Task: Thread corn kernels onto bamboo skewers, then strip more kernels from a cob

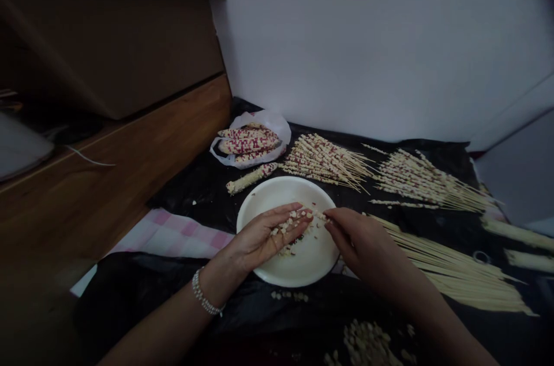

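Observation:
My left hand [270, 236] is palm up over a white bowl [288, 283], its fingers stretched out and slightly cupped around loose corn kernels [283, 227]. By its fingertips, my right hand [350, 236] pinches what looks like a thin skewer [319, 215] with pale kernels on it; most of its length is hidden. More kernels and dark red bits lie in the bowl. Behind the bowl is a partly stripped corn cob [251, 179]. An open plastic bag [281, 126] holds several red-and-cream corn cobs [249, 144].
Kernel-covered skewers lie in a near pile [322, 161] and a right pile [419, 181]. Bare skewers [459, 268] fan out at the right, near stripped cobs [530, 260]. Loose kernels [367, 343] sit on black plastic [173, 291] in front. A cardboard box [130, 37] stands left, a white wall [367, 37] behind.

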`<action>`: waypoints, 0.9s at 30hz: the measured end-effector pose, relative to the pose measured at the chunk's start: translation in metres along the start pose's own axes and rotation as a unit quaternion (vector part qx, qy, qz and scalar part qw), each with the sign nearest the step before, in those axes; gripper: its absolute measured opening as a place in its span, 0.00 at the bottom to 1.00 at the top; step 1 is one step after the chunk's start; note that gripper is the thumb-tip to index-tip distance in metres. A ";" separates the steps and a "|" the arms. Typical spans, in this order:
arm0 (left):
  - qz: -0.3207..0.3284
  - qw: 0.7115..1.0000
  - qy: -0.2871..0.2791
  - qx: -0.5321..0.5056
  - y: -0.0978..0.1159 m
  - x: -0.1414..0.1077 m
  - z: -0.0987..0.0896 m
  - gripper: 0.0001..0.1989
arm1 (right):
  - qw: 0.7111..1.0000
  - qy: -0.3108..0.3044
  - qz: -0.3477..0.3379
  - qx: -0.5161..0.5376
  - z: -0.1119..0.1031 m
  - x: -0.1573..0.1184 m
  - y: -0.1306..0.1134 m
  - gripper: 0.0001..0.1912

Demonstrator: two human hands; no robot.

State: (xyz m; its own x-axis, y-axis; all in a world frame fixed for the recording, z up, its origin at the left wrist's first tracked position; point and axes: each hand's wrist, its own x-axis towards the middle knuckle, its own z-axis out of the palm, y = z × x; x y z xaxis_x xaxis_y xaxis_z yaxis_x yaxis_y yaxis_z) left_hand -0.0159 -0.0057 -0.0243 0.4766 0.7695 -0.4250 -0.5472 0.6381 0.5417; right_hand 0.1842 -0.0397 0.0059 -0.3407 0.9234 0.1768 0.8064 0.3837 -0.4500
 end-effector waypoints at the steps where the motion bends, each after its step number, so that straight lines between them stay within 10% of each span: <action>1: 0.009 1.000 0.003 0.003 -0.001 0.000 0.000 0.10 | 1.000 -0.004 -0.003 0.000 0.000 0.000 0.000 0.12; 27: 0.082 0.993 0.075 0.050 0.002 0.000 0.000 0.08 | 1.000 0.004 -0.016 -0.017 -0.004 -0.002 -0.004 0.14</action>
State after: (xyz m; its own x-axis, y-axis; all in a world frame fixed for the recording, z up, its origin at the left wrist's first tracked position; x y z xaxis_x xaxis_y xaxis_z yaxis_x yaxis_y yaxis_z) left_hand -0.0166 -0.0044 -0.0235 0.2752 0.8627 -0.4243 -0.5341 0.5041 0.6787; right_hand 0.1843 -0.0431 0.0110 -0.3623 0.9108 0.1979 0.8114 0.4127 -0.4139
